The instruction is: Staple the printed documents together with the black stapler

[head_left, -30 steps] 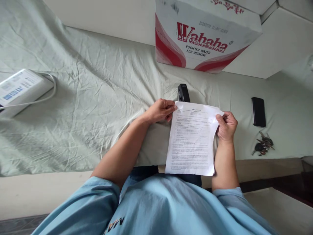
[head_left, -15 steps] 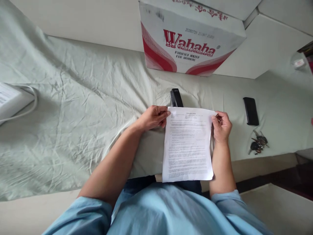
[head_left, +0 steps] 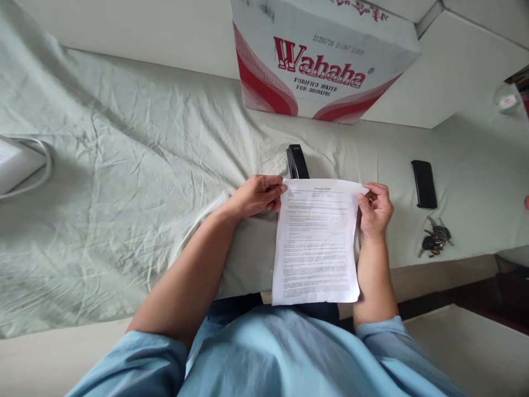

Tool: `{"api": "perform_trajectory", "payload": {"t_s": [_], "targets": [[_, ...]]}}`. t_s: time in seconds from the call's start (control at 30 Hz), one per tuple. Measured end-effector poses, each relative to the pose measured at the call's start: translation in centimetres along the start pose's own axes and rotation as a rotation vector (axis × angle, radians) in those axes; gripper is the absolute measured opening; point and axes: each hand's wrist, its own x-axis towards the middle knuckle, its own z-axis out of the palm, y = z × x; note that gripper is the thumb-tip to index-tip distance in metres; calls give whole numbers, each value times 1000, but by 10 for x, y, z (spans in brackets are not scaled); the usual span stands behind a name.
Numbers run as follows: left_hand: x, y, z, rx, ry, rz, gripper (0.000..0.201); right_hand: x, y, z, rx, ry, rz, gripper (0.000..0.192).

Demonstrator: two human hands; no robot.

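A printed sheet of paper (head_left: pixel 318 248) hangs between my two hands, its text side toward me and its lower edge over my lap. My left hand (head_left: pixel 261 195) pinches the top left corner between thumb and fingers. At the top right corner, my right hand (head_left: pixel 375 209) is closed on the paper in the same way. Whether there is more than one sheet I cannot tell. Just beyond the top edge lies a black stapler (head_left: pixel 298 161), its near end hidden behind the paper.
A Wahaha water carton (head_left: pixel 318 71) stands at the back on the pale green cloth (head_left: pixel 124 165). To the right lie a black phone (head_left: pixel 424 184) and a bunch of keys (head_left: pixel 436 238). A white object with a cable (head_left: pixel 20 165) is at the far left.
The view has shifted slightly, so the carton, stapler and phone sit a little higher in the picture. Both hands keep hold of the paper's top corners.
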Motion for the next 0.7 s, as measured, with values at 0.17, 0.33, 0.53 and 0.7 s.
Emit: {"api": "perform_trajectory", "payload": {"t_s": [0.17,0.33,0.53,0.7], "targets": [[0,1,0,2,-5,7,34,1,-4,2,-37,-46,-18,40],[-1,3,0,24,6,0,31,0,1,-1,-58,-32,7,44],[0,7,2,54,22,1,30,1,3,-3,-30,-6,16,48],[-2,12,3,91,43,-31,32,0,6,-2,43,30,49,49]]}}
